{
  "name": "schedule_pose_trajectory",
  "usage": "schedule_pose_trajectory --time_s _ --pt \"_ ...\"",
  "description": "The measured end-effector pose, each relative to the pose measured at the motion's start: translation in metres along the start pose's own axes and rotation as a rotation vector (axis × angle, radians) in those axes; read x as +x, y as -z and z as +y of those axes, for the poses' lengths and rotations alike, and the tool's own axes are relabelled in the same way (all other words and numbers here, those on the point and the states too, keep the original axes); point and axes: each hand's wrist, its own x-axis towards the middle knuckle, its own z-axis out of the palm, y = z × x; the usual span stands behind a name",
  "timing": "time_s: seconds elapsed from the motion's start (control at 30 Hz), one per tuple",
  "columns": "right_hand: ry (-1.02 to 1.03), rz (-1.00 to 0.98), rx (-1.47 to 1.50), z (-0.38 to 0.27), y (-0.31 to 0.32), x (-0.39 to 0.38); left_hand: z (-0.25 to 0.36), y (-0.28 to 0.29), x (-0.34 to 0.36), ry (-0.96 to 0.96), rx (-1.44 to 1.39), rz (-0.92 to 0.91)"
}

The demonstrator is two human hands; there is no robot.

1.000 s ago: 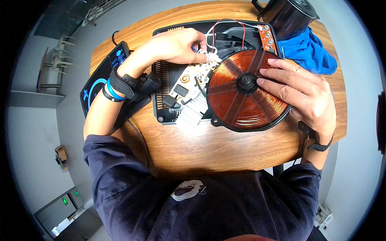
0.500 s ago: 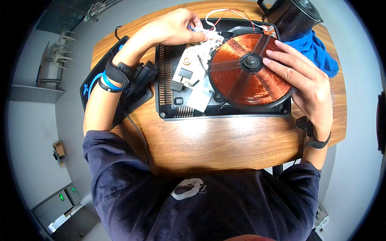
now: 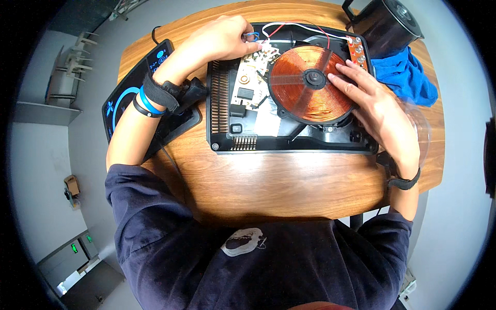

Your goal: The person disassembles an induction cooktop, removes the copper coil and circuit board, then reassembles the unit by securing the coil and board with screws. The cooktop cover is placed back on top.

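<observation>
Inside a black induction cooker base [image 3: 297, 147] lies a round copper coil [image 3: 299, 101] with a black hub. My right hand [image 3: 380, 103] reaches over the coil's right side, fingers stretched across the windings and thumb at the rim, gripping it. A pale circuit board [image 3: 250, 77] sits left of the coil, partly beneath its edge. At the board's far end my left hand [image 3: 227, 39] is closed in a pinch on its edge, next to a blue wire [image 3: 252, 35]. The fingertips are partly hidden. A small orange-red board [image 3: 356, 50] lies in the base's far right corner.
A black glass cooktop panel [image 3: 121, 98] with blue markings lies left, under my left forearm. Far right stand a dark jug [image 3: 382, 28] and a crumpled blue cloth [image 3: 405, 75]. A clear round object [image 3: 419, 126] is beside my right hand. Red and white wires cross the base.
The coil has come down into the base and shifted slightly left, with my right hand on it. The circuit board now lies flatter in the base. My left hand stays at its far end.
</observation>
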Motion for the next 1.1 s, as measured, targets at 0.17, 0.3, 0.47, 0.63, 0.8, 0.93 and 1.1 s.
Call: schedule_pose_trajectory --time_s 0.17,0.3,0.47,0.63,0.8,0.93,1.1 --pt "-0.006 -0.109 -0.023 -0.003 0.003 -0.003 -0.004 0.006 -0.007 -0.045 0.066 -0.044" --pt "0.021 -0.158 -0.013 -0.006 0.010 -0.001 -0.006 0.008 -0.009 -0.051 0.066 -0.059" --pt "0.022 -0.140 0.089 -0.004 0.007 0.010 -0.010 0.009 -0.007 -0.072 0.072 -0.085" --pt "0.066 -0.154 0.070 -0.003 0.000 0.030 -0.028 -0.004 -0.008 -0.241 -0.090 -0.059" --pt "0.129 -0.174 -0.053 -0.010 -0.012 0.046 -0.021 0.007 -0.026 -0.309 -0.111 -0.197" --pt "0.151 -0.206 -0.077 -0.004 -0.020 0.058 -0.018 0.013 -0.035 -0.322 -0.103 -0.222" --pt "0.071 -0.319 -0.146 -0.015 -0.015 0.064 -0.016 0.005 -0.039 -0.351 -0.023 -0.150"
